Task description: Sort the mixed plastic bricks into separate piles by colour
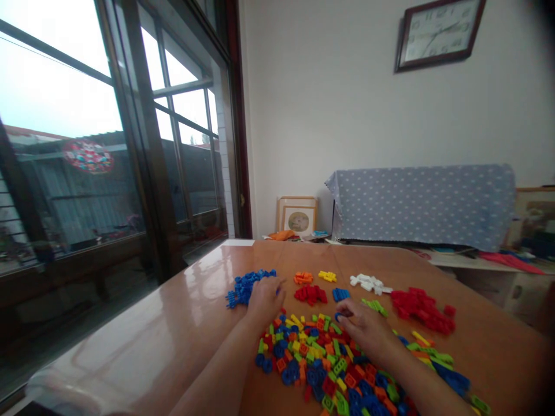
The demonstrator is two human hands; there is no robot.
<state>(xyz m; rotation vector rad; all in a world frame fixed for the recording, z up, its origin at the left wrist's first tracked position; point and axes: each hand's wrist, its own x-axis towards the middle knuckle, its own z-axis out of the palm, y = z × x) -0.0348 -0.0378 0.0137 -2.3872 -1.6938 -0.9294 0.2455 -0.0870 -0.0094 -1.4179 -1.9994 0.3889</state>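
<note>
My left hand (265,297) is beside the pile of blue building pieces (248,285), overlapping its right side in view. Its fingers are curled, and a small blue piece (278,291) shows between thumb and fingers. Over the right part of the mixed pile of colourful building blocks (310,349) is my right hand (362,322). Its thumb and fingers pinch a dark blue round piece (337,316). The mixed pile holds red, orange, yellow, green and blue pieces and spreads under my right forearm.
Beyond my hands lie small sorted groups: orange (303,278), yellow (327,276), red (310,294), blue (341,294), white (368,283) and green (375,307). A larger red pile (420,309) sits at right. The glossy wooden table (173,341) reaches toward a window wall at left.
</note>
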